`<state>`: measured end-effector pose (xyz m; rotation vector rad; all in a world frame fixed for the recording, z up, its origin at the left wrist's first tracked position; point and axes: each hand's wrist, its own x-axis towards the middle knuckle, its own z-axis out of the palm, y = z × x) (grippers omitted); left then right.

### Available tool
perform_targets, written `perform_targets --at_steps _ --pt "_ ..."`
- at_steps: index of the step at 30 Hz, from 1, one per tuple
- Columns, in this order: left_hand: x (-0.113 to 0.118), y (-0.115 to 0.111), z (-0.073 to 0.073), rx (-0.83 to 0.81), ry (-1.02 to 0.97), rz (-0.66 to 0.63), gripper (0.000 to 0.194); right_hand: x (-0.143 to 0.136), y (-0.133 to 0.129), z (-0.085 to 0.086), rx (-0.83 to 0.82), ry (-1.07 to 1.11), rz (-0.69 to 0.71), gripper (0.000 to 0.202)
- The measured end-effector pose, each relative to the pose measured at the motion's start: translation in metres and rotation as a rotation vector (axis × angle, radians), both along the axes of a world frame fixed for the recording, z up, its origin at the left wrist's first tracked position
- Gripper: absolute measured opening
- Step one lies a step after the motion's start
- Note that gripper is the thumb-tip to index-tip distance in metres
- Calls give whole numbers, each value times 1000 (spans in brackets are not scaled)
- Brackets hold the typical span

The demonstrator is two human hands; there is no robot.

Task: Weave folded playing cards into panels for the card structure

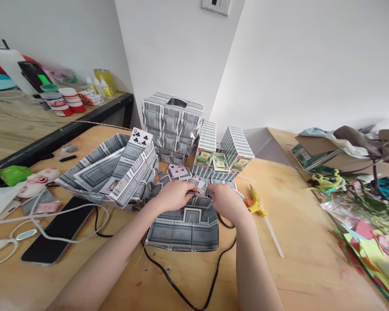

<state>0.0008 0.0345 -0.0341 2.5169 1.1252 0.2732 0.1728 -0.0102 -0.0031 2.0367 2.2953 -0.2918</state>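
My left hand (176,195) is closed, fingertips pinched at the white edge of a playing card (199,188). Close beside it, my right hand (226,201) has its fingers curled together; what they pinch is hidden. Both hands are over the back edge of a shallow tray made of playing cards (183,235), patterned backs showing. Loose face-up cards (179,171) lie just behind my left hand. To the left stands a larger card-built box (116,172), with a nine of clubs (140,137) sticking up at its top corner.
Behind are a tall card-built structure (172,123) and stacked green card packs (236,147). A yellow glue gun (256,201) with a glue stick lies right. A black phone (60,231), white cable and scissors (1,248) lie left. A black cord (168,278) loops in front.
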Motion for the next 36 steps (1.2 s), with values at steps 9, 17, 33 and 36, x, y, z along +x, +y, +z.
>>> perform_targets --at_steps 9,17,33,36 --pt "-1 1 -1 -8 -16 -11 25 3 -1 -1 46 45 6 22" --pt "-2 2 -2 -36 -15 -14 26 2 -1 1 18 38 -3 22" --pt "0 2 -4 -33 -17 53 26 1 1 3 -37 27 -38 22" --pt "0 2 -2 -39 -58 13 25 1 1 4 -41 28 -19 22"
